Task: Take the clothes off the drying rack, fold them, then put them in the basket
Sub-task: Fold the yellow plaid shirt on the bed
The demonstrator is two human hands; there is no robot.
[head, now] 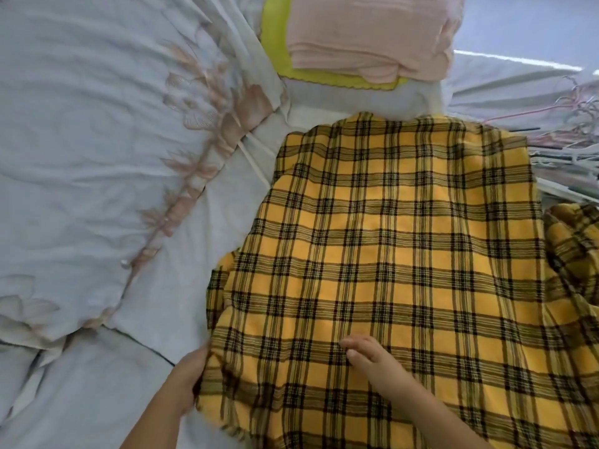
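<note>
1. Folding is in hand: the yellow plaid garment (405,238) lies spread on the bed (81,92), near the basket (275,43).
2. The left hand (188,377) grips its side edge, fingers tucked under. The right hand (372,354) rests on the cloth, loosely bent, holding nothing.
3. Next, I'd judge, that edge wants lifting and turning inward.

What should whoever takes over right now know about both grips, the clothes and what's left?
Left grip holds the yellow plaid shirt at its left edge, fingers hidden under it. Right grip rests on the shirt, holding nothing.
Shirt lies spread on the bed, folding unfinished.
Done: a folded pink garment lies beyond it.
Hangers lie at right; basket not in view.
Left: fold the shirt, put it in the basket.
</note>
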